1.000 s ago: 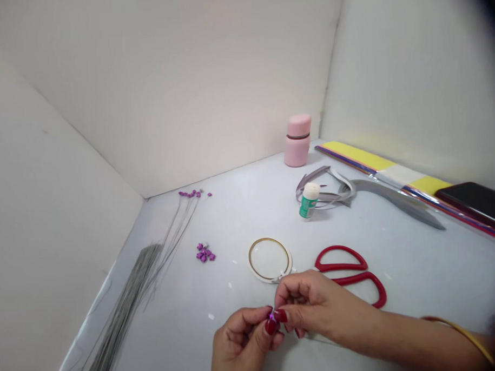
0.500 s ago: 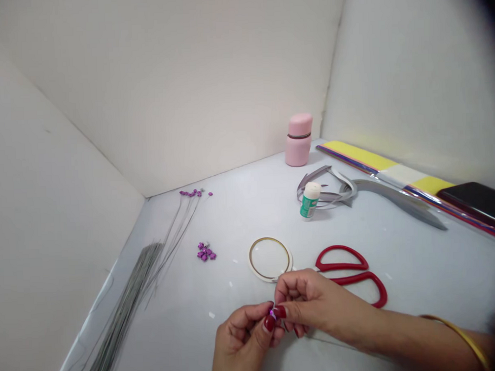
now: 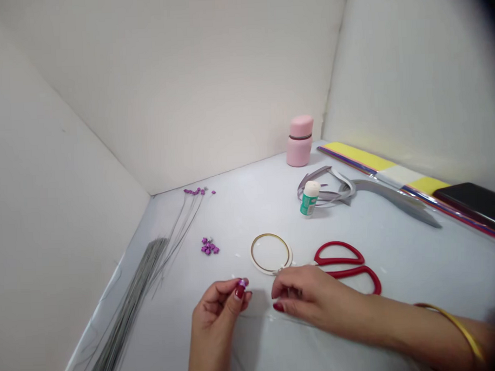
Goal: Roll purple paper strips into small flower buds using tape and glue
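Note:
Low in the middle, my left hand (image 3: 219, 311) pinches a small shiny purple star (image 3: 242, 283) between thumb and fingertips. A thin wire (image 3: 293, 320) runs from near that hand to the right, passing below my right hand (image 3: 312, 291). The right fingers are curled with the thumb close to the index finger; anything between them is too small to make out. Just behind the right hand lie a roll of narrow white tape (image 3: 253, 258) and red-handled scissors (image 3: 372, 276), whose blades are mostly hidden. A little pile of purple stars (image 3: 209, 246) sits beyond my left hand.
Left, a bundle of grey wires (image 3: 130, 303) lies near several purple-tipped wire stems (image 3: 194, 192). Behind are a glue stick (image 3: 309, 198), grey ribbon strips (image 3: 394, 196) and a pink flask (image 3: 299, 141). Packed coloured sheets (image 3: 397, 175) and a dark case (image 3: 471, 202) line the right wall.
My hands have come apart. The left has moved left and up with the purple star; the right has drawn back from it. The view has shifted slightly.

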